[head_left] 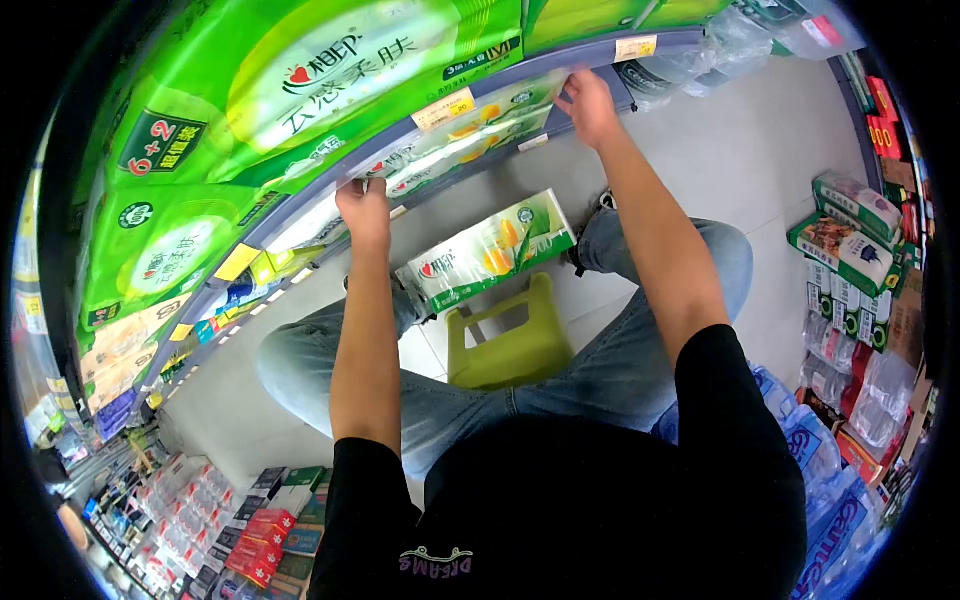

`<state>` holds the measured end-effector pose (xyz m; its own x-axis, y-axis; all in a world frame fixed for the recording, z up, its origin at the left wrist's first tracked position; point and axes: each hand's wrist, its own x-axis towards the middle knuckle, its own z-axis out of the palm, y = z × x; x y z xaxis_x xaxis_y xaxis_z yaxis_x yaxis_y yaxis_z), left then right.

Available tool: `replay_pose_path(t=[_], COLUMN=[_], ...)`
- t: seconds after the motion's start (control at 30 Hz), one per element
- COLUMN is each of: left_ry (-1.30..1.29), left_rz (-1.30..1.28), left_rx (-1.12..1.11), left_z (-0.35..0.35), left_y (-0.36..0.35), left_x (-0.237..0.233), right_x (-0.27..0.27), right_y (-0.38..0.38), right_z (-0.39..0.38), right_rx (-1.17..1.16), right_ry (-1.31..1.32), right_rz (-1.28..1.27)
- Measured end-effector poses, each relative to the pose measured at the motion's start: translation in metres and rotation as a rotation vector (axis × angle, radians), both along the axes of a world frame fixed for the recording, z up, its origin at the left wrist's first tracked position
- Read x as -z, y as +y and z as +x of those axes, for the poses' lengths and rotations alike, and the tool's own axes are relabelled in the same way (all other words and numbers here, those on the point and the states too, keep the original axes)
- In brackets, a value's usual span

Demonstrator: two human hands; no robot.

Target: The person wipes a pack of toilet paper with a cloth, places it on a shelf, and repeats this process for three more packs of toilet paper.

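Both my arms reach forward to a lower shelf under a grey shelf edge. My left hand (364,210) has its fingers round the left end of a white and green tissue pack (470,135) lying on that shelf. At the pack's right end is my right hand (590,105), its fingers bent against the end. Price labels (443,108) on the shelf edge hang above the packs. Another white and green tissue pack with yellow tulips (490,252) stands between my knees, just beyond a green plastic stool (510,345).
Large green tissue packs (250,110) fill the upper shelf. Wrapped bottles (820,490) stand beside me at the lower right. Food packs (850,240) are stacked at the right, and red boxes (262,545) at the lower left. Grey tiled floor (740,150) shows beyond my right knee.
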<state>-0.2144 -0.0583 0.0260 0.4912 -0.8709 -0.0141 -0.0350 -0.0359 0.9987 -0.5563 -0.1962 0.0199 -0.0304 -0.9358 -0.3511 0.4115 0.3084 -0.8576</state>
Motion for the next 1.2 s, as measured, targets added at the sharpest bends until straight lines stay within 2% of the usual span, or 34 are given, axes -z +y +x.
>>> replay_pose_path(t=[0.13, 0.23, 0.37, 0.47, 0.57, 0.6, 0.7, 0.77, 0.8, 0.83, 0.87, 0.9, 0.93, 0.97, 1.0, 1.03, 1.13, 1.2], left_ry=[-0.003, -0.167, -0.066, -0.05, -0.178, -0.156, -0.174, -0.258, -0.318, -0.377, -0.393, -0.412, -0.362, -0.203, -0.05, 0.216, 0.551, 0.556], left_rz=[0.034, 0.128, 0.022, 0.195, 0.064, 0.113, 0.029, 0.117, 0.154, 0.19, 0.298, 0.411, 0.521, 0.703, 0.886, 1.131, 0.787, 0.977], left_rx=[-0.02, -0.073, 0.007, 0.023, 0.039, 0.084, 0.033, -0.138, -0.128, -0.109, -0.088, -0.064, -0.027, -0.07, -0.12, -0.264, 0.005, -0.125], left_z=[-0.002, 0.0, 0.004, 0.001, 0.004, 0.003, -0.004, -0.013, -0.016, -0.016, -0.008, 0.003, 0.017, 0.02, 0.023, 0.023, 0.029, 0.022], left_y=[0.004, 0.008, 0.007, 0.014, 0.018, 0.019, 0.031, 0.062, 0.08, 0.1, 0.122, 0.147, 0.174, 0.182, 0.191, 0.192, 0.191, 0.172], left_x=[0.003, 0.015, 0.008, -0.009, 0.014, 0.005, -0.002, 0.013, 0.023, 0.039, 0.075, 0.119, 0.166, 0.177, 0.188, 0.187, 0.189, 0.164], right_x=[0.009, 0.013, 0.008, 0.004, 0.014, 0.014, 0.016, 0.038, 0.09, 0.109, 0.127, 0.12, 0.119, 0.121, 0.128, 0.14, 0.173, 0.164], right_y=[-0.003, -0.001, -0.002, 0.006, 0.006, 0.007, 0.013, 0.029, 0.037, 0.049, 0.062, 0.089, 0.102, 0.112, 0.121, 0.127, 0.128, 0.13], right_z=[-0.001, 0.002, 0.0, 0.002, 0.003, 0.004, 0.0, -0.015, -0.027, -0.034, -0.041, -0.033, -0.03, -0.028, -0.026, -0.022, -0.02, -0.022], right_rx=[0.008, 0.017, 0.007, -0.005, -0.018, 0.016, 0.136, 0.244, 0.163, 0.041, -0.087, -0.268, -0.411, -0.555, -0.559, -0.568, -0.587, -0.605], right_ry=[0.077, 0.114, 0.107, 0.118, 0.164, 0.156, 0.126, 0.089, 0.36, 0.596, 0.83, 1.025, 1.049, 1.063, 1.023, 0.978, 0.843, 0.67], right_rz=[-0.015, 0.015, 0.005, -0.001, -0.1, -0.063, 0.065, 0.165, 0.232, 0.287, 0.339, 0.38, 0.425, 0.471, 0.524, 0.572, 0.595, 0.639])
